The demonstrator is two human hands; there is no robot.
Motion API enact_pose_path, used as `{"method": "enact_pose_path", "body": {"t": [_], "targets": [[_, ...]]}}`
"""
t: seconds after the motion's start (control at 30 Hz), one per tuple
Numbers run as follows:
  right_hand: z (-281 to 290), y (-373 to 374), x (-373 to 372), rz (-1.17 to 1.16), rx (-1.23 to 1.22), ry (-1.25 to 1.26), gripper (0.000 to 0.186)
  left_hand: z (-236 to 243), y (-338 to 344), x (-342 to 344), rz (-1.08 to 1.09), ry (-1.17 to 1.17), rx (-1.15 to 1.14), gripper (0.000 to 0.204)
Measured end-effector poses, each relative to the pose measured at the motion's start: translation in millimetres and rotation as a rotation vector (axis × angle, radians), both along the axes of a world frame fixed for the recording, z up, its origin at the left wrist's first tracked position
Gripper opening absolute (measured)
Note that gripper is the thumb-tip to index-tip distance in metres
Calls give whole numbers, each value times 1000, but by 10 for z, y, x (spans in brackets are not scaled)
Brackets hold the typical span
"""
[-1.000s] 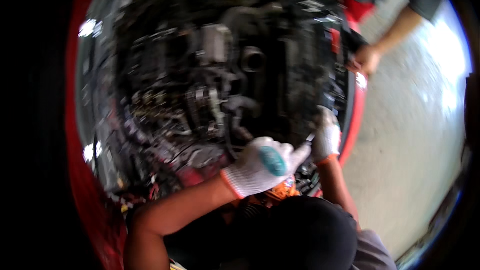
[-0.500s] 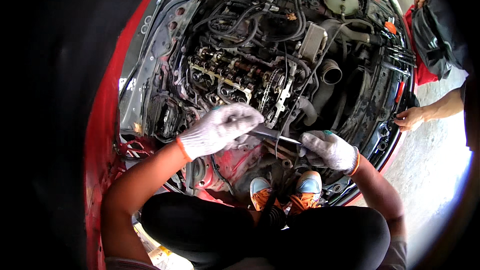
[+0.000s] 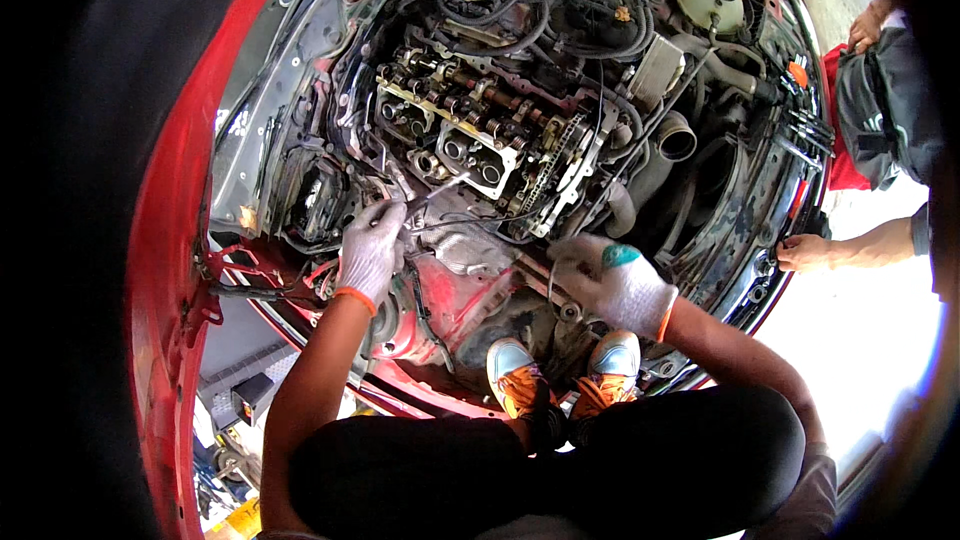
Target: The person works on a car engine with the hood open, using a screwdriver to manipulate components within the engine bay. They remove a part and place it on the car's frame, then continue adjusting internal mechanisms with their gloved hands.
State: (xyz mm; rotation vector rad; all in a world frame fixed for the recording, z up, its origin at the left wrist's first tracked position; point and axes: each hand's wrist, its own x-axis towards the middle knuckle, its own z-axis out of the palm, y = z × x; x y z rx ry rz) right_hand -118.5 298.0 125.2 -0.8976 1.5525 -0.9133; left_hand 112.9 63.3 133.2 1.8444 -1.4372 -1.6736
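My left hand [image 3: 372,255], in a white knit glove, grips a slender metal tool [image 3: 445,188] whose tip lies by the exhaust-side openings of the exposed cylinder head [image 3: 470,100]. Camshafts and a timing chain [image 3: 545,170] show on that head. My right hand [image 3: 615,285], gloved the same way with a teal patch, hovers over hoses and pipes low in the engine bay, right of my left hand; its fingers are smeared by motion, so I cannot tell their grip. My orange-laced shoes [image 3: 515,380] are below, inside the bay.
A red body panel [image 3: 160,340] runs up the left. Hand tools [image 3: 805,135] lie along the bay's right edge. A co-worker's hand [image 3: 805,252] touches that edge; another person's hand [image 3: 865,32] is at a black bag [image 3: 875,105]. A coolant reservoir [image 3: 710,5] sits top right.
From half a second ago, my left hand has moved left with the tool, now angled up at the cylinder head. My right hand has parted from the tool and shifted slightly left.
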Motion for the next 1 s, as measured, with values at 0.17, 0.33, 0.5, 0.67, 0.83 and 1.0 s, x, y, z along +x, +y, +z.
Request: {"method": "enact_pose_path", "body": {"t": [0.17,0.33,0.5,0.67,0.83,1.0], "targets": [[-129,241,83,25,129,-155,29,-294,-120,78,48,6,-27,26],[-102,375,-17,-63,145,-116,29,-370,-144,-11,58,50,-16,26],[-162,495,-42,-106,148,-78,31,-284,-150,-21,66,57,21,27],[-240,557,-30,-137,216,-138,32,-251,-107,-75,89,52,32,25],[-327,550,19,-153,232,-252,33,-212,-26,-227,236,59,83,21],[-192,289,-246,-74,251,-150,30,-311,39,-258,407,126,162,26]]}}
